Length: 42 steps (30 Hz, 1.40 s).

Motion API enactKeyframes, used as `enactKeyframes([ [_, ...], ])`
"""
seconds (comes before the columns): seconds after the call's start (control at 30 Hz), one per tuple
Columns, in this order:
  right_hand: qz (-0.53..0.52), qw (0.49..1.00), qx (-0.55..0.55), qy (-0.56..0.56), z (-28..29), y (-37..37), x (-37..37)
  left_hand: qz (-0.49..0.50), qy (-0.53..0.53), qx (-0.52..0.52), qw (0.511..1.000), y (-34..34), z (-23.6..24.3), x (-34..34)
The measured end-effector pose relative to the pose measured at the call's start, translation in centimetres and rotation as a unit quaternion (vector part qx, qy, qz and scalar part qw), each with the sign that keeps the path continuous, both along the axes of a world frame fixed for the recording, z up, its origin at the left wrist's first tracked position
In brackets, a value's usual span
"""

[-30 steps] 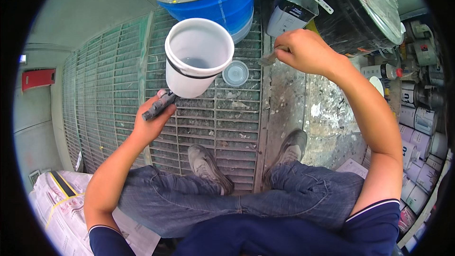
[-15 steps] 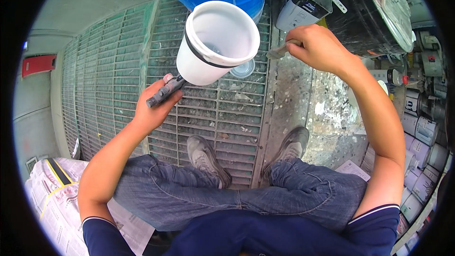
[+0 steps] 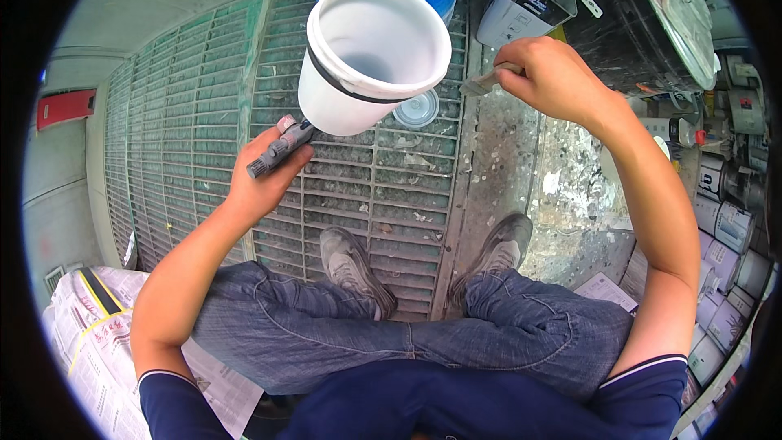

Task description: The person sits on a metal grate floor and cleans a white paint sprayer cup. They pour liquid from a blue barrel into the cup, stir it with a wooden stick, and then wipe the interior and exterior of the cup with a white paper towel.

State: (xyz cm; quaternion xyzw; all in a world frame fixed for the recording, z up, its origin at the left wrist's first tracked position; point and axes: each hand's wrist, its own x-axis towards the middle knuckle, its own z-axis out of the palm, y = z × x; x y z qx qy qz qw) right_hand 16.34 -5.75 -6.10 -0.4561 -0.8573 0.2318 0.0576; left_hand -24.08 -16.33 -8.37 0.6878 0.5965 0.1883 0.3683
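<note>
The left grip holds a gray spray gun; the right grip pinches a brush. The white cup now hides the round lid a bit, unlike before.

Lettering on tin and newspaper

The person wears a dark navy short-sleeved fabric shirt, its sleeves each edged with a thin white stripe. Below are faded blue denim jeans, heavily creased at the legs (a stitched seam shows near the middle), and worn-looking grey shoes with darker sides. The left hand, right hand and forearms are bare.
</note>
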Motion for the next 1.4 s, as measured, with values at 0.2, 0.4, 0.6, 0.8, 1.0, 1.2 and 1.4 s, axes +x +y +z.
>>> enactKeyframes([
  [0.2,0.002,1.0,0.005,0.005,-0.2,0.0,0.1,-0.01,-0.012,0.009,1.0,0.0,0.0,0.2],
  [0.4,0.003,1.0,0.003,0.014,-0.4,-0.1,0.2,-0.006,-0.027,0.007,1.0,0.1,0.0,0.5],
  [0.6,0.004,1.0,0.003,0.018,-0.6,-0.1,0.3,0.001,-0.039,-0.005,0.999,0.0,0.2,0.8],
  [0.8,0.01,1.0,0.001,0.009,-0.6,0.0,0.1,-0.019,-0.054,-0.033,0.998,0.2,0.4,0.8],
  [1.0,0.01,1.0,0.004,0.005,-0.7,0.0,0.1,-0.021,-0.065,-0.074,0.995,0.1,0.6,0.7],
  [1.2,0.018,1.0,0.008,0.009,-1.0,0.1,0.0,-0.051,-0.07,-0.062,0.994,-0.1,0.1,0.4],
  [1.4,0.018,1.0,0.008,0.0,-1.1,0.2,0.0,-0.025,-0.069,-0.134,0.988,-0.2,0.9,0.7],
])
